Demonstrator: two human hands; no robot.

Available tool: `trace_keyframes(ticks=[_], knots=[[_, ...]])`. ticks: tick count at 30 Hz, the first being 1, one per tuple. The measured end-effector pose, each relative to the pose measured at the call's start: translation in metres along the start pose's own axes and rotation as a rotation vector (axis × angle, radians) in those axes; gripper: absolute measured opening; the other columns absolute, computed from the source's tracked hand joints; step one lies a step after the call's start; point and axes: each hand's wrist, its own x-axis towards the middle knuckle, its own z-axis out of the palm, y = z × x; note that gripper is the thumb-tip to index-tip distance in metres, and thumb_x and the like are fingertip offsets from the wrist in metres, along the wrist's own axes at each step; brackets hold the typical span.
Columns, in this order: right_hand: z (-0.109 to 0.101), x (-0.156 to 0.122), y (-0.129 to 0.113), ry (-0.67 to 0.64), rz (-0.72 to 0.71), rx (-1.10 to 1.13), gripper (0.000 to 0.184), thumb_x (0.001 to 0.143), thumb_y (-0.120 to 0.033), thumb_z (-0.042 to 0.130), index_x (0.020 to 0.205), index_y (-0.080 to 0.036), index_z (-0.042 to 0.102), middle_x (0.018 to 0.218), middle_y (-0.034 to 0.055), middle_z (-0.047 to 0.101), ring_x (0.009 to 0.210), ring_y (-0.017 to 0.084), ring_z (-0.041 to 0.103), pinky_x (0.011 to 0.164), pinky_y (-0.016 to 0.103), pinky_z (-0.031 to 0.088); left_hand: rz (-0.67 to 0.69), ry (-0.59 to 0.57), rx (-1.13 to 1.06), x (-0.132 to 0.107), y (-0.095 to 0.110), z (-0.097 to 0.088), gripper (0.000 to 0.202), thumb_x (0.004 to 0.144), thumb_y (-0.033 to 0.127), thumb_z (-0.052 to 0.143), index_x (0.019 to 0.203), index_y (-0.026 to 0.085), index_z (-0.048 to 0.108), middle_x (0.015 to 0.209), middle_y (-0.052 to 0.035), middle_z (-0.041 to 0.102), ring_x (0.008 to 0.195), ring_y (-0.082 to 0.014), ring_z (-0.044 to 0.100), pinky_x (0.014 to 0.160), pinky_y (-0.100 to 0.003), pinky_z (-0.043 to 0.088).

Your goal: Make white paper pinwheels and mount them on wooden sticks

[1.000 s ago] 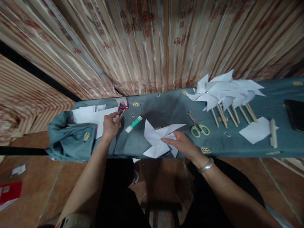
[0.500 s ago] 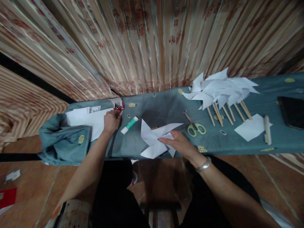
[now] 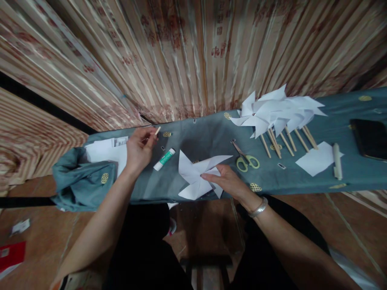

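My right hand [image 3: 222, 179] pinches a white paper pinwheel [image 3: 196, 186] near its centre, thumb on top, low over the front of the cloth. Up at the left, my left hand [image 3: 140, 147] is closed round a thin wooden stick, whose pale tip [image 3: 157, 130] pokes out past the fingers. The rest of that stick is hidden by the hand. The green and white glue stick [image 3: 165, 159] lies between my hands. Just right of the pinwheel rest scissors [image 3: 248, 162] with yellow-green handles.
Several finished pinwheels [image 3: 272, 112] on wooden sticks overlap at the back right. Nearer lie a white paper piece [image 3: 314, 161], a pale pen [image 3: 338, 161] and a black phone [image 3: 369, 137]. Paper sheets [image 3: 99, 150] and bunched cloth [image 3: 81, 181] occupy the left end. A curtain [image 3: 193, 60] hangs behind.
My left hand has lifted and moved slightly left with the stick, now covering the small red box of metal pins. My right hand keeps the pinwheel nearly still.
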Motion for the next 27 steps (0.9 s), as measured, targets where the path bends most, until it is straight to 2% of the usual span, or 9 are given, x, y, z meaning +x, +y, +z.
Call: trace_keyframes(ticks=[2,5,7,10,14,16,19,23,27], knots=[[-0.002,-0.002,-0.001,-0.009,-0.003,0.003,0.040,0.063,-0.044,0.081,0.091,-0.017,0.074,0.087,0.0042,0.078,0.077,0.022,0.072,0.072,0.033,0.056,0.034,-0.031,-0.130,-0.010,0.026,-0.001,0.023,0.079,0.036,0.066,0.092,0.018,0.071,0.092,-0.0045,0.065,0.069,-0.0132,0.060,0.059,-0.024,0.049],[-0.005,-0.006,-0.001,-0.020,-0.018,0.014,0.038,0.065,-0.043,0.081,0.093,-0.017,0.074,0.086,0.0036,0.078,0.077,0.022,0.072,0.075,0.033,0.056,-0.065,-0.105,-0.320,-0.033,0.047,0.003,0.028,0.074,0.041,0.074,0.088,0.017,0.072,0.075,-0.0020,0.063,0.061,-0.0114,0.057,0.052,-0.022,0.046],[-0.008,-0.009,-0.002,-0.021,-0.037,0.019,0.036,0.067,-0.042,0.080,0.093,-0.017,0.075,0.086,0.0035,0.078,0.078,0.022,0.072,0.076,0.033,0.056,-0.197,-0.155,-0.417,-0.049,0.047,0.010,0.028,0.071,0.039,0.078,0.087,0.017,0.073,0.068,-0.0011,0.064,0.057,-0.0108,0.056,0.052,-0.022,0.045],[-0.012,-0.012,-0.002,-0.009,-0.062,0.019,0.036,0.067,-0.041,0.081,0.093,-0.018,0.076,0.087,0.0035,0.078,0.081,0.022,0.072,0.078,0.034,0.056,-0.374,-0.166,-0.542,-0.072,0.033,0.024,0.025,0.068,0.036,0.079,0.085,0.018,0.074,0.065,0.0006,0.066,0.055,-0.0093,0.054,0.054,-0.022,0.045],[-0.014,-0.012,-0.002,-0.012,-0.058,0.017,0.034,0.065,-0.041,0.082,0.091,-0.019,0.077,0.083,0.0026,0.078,0.082,0.022,0.071,0.079,0.034,0.055,-0.545,-0.292,-0.640,-0.093,0.019,0.048,0.031,0.065,0.039,0.080,0.088,0.018,0.076,0.072,-0.0018,0.071,0.063,-0.0136,0.062,0.063,-0.026,0.050],[-0.014,-0.012,-0.001,-0.035,-0.056,0.007,0.031,0.065,-0.041,0.082,0.087,-0.020,0.077,0.080,0.0020,0.077,0.080,0.020,0.071,0.077,0.033,0.055,-0.599,-0.333,-0.692,-0.098,0.018,0.057,0.033,0.061,0.040,0.082,0.083,0.017,0.076,0.069,-0.0025,0.071,0.062,-0.0159,0.064,0.062,-0.027,0.050],[-0.012,-0.013,-0.001,-0.056,-0.063,-0.010,0.031,0.064,-0.042,0.082,0.084,-0.020,0.077,0.077,0.0017,0.076,0.076,0.019,0.069,0.072,0.031,0.055,-0.680,-0.371,-0.701,-0.100,0.025,0.063,0.032,0.054,0.039,0.085,0.074,0.015,0.075,0.059,-0.0023,0.069,0.054,-0.0158,0.061,0.053,-0.025,0.046],[-0.006,-0.021,-0.005,-0.057,-0.081,-0.084,0.029,0.067,-0.043,0.080,0.082,-0.018,0.075,0.071,0.0003,0.071,0.063,0.014,0.062,0.058,0.024,0.049,-0.711,-0.343,-0.685,-0.100,0.034,0.062,0.031,0.047,0.032,0.087,0.069,0.013,0.075,0.057,-0.0013,0.068,0.048,-0.0112,0.055,0.047,-0.021,0.039],[-0.004,-0.031,-0.010,-0.016,-0.126,-0.213,0.020,0.073,-0.036,0.075,0.082,-0.017,0.074,0.064,-0.0013,0.065,0.055,0.010,0.053,0.051,0.022,0.041,-0.720,-0.391,-0.730,-0.105,0.037,0.061,0.028,0.046,0.030,0.087,0.066,0.014,0.076,0.060,-0.0009,0.070,0.051,-0.0110,0.057,0.049,-0.020,0.042]])
